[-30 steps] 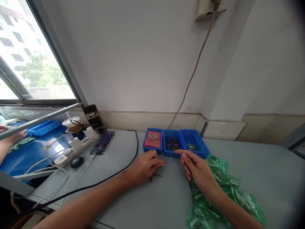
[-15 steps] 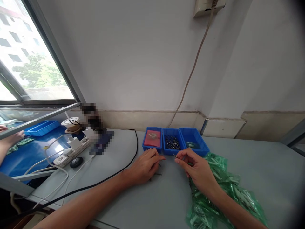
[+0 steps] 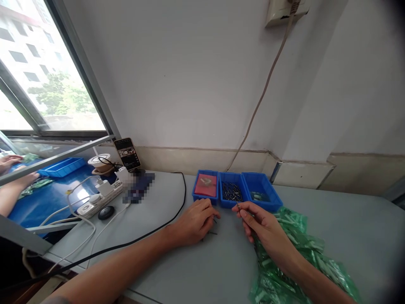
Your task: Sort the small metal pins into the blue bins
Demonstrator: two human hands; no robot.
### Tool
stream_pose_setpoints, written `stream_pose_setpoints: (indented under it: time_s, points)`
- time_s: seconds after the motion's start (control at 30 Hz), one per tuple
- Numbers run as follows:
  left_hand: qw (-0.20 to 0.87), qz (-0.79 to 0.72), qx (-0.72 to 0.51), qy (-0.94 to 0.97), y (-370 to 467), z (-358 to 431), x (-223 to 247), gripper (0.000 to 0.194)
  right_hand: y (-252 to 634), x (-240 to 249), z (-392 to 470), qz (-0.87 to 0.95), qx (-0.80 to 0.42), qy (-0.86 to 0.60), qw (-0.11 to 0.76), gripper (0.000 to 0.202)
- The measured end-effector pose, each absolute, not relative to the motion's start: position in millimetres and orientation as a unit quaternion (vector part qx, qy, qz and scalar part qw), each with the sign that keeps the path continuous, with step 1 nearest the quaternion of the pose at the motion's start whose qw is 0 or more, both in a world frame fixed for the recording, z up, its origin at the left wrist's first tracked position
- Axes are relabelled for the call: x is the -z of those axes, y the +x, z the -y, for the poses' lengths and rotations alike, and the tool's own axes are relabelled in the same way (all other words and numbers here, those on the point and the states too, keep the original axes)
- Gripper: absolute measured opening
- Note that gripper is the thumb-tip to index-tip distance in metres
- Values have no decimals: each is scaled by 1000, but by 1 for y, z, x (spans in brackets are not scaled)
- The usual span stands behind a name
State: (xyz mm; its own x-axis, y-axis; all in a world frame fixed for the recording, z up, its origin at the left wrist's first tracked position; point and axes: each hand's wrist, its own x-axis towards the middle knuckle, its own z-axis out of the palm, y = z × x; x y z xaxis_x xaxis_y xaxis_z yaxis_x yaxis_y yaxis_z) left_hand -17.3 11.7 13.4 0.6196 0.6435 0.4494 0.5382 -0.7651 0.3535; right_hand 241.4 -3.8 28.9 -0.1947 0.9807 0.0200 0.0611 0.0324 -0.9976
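Note:
My left hand rests on the grey tabletop with its fingers curled. Thin dark screws stick out beside and beneath its fingers; how many it grips is hidden. My right hand pinches a small screw between thumb and index finger, just in front of the blue bins. The middle blue bin holds a pile of dark screws. In the left blue bin lies a red packet with small pale pieces on it. Small clear packets lie in the right blue bin.
Green plastic bags spread under and beside my right forearm. A black cable crosses the table at left, near a power strip, a black mouse-like object and a phone. Another person's hands are beyond the metal rail.
The view has shifted slightly, moving things right in the picture. My left index finger, stretched out before, is now bent inward. My right hand keeps its pinch, its fingertips slightly turned.

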Motion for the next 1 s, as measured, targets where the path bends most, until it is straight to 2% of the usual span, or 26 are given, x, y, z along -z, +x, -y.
stream_pose_setpoints:
  time_s: [0.37,0.77,1.0]
  points:
    - [96,-335,-279,895,-19,-10,-19,29,237,-38,8,568,-485,-476,465,38]
    - [72,-347,-281,892,-18,-10,-15,27,239,-25,0,533,-546,-478,436,57]
    - [74,-332,-280,898,-15,-6,-15,28,238,-27,1,516,-537,-502,439,55]
